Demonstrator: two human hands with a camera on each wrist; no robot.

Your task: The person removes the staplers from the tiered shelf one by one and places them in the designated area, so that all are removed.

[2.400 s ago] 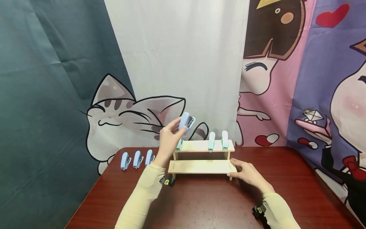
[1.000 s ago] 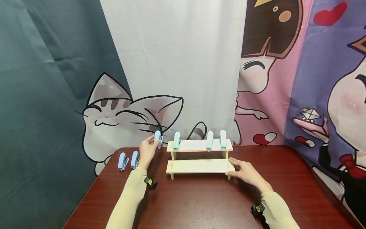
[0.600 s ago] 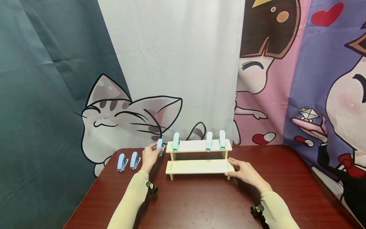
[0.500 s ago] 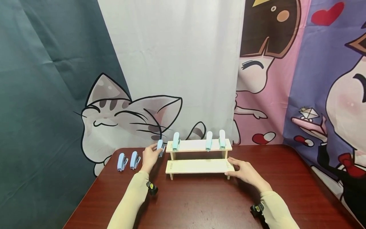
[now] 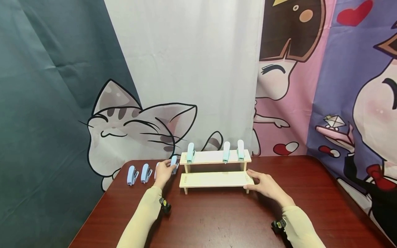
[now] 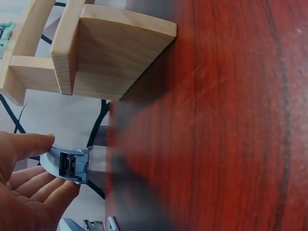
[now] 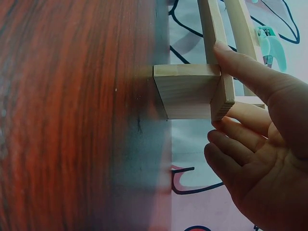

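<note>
My left hand pinches a light blue stapler between thumb and fingers, left of the wooden two-tier shelf. In the left wrist view that stapler appears clear of the table, its dark metal end facing the camera. My right hand grips the right end of the lower tier, thumb on one face and fingers on the other, as the right wrist view shows. Three mint green staplers stand on the upper tier: one at the left, two toward the right, a middle one and an end one.
Two more blue staplers, an outer one and an inner one, stand on the reddish-brown table at the left. A third blue stapler is mostly hidden by my left hand. A printed curtain hangs behind the table.
My left hand has carried the blue stapler from above the upper tier leftward and down beside the shelf, lowering it slightly more in the last half second. My right hand has stayed on the shelf.
</note>
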